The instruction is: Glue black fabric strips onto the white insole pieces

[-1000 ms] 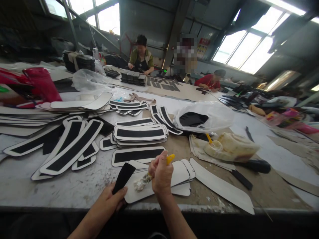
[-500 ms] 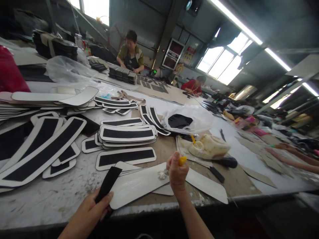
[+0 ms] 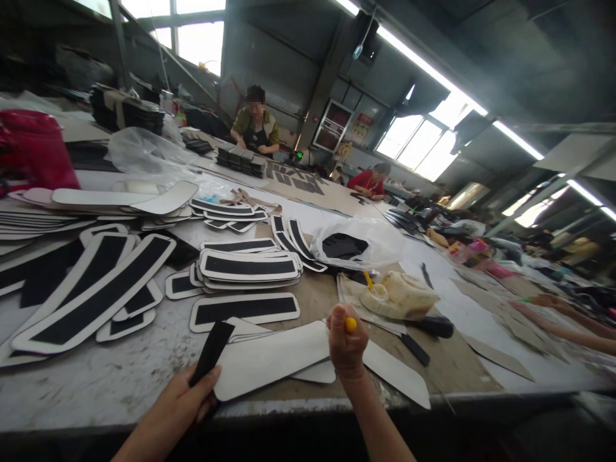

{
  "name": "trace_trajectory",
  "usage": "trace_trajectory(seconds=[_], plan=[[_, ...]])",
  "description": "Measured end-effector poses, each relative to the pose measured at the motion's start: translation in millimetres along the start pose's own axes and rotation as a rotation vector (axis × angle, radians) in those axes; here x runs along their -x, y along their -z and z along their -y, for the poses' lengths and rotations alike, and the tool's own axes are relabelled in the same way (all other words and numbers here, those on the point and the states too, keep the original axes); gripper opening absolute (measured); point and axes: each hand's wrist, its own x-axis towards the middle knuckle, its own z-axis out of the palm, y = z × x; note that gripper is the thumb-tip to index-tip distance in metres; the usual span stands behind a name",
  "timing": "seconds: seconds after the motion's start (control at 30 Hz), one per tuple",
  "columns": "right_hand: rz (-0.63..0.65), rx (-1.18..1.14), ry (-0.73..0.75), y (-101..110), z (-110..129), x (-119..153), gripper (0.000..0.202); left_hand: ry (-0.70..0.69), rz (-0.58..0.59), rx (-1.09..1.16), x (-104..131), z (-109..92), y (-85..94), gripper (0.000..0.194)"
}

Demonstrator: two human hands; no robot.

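Observation:
My right hand [image 3: 346,343] is closed around a yellow-handled brush [image 3: 351,325]; its bristles are hidden behind the hand, at the right end of a white panel [image 3: 272,359] lying on the table near the front edge. My left hand [image 3: 185,398] pinches a black strip [image 3: 212,350] at its lower end, holding it tilted over the left end of that white panel. More white panels [image 3: 394,375] lie under and beside it.
Stacks of white panels with black centres [image 3: 248,264] and long ones [image 3: 96,295] cover the table's left and middle. A glue-smeared container [image 3: 402,294] with a yellow brush, a plastic bag [image 3: 359,240], and black tools [image 3: 433,325] sit right. Two people work at the far end.
My right hand has swept the brush from the panel's left end across to its right end. The left hand keeps the black strip. The camera has turned rightward.

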Motion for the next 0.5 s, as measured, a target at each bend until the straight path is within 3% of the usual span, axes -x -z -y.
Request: trace_trajectory(seconds=[0.07, 0.23, 0.3, 0.4, 0.5], plan=[[0.003, -0.158, -0.091, -12, 14, 6, 0.043, 0.004, 0.014, -0.008, 3, -3, 2.0, 0.046], [-0.113, -0.857, -0.532, -58, 68, 20, 0.047, -0.017, 0.027, -0.03, 6, -7, 4.9, 0.043], [-0.093, -0.995, -0.66, -77, 81, 25, 0.048, -0.035, 0.022, -0.04, 5, -7, 3.2, 0.044], [-0.066, -0.973, -0.755, -92, 76, 31, 0.05, -0.048, 0.001, -0.053, 1, -3, -0.9, 0.044], [-0.081, -0.725, -0.658, -78, 58, 28, 0.051, -0.047, -0.024, -0.067, -2, -1, -1.8, 0.041]])
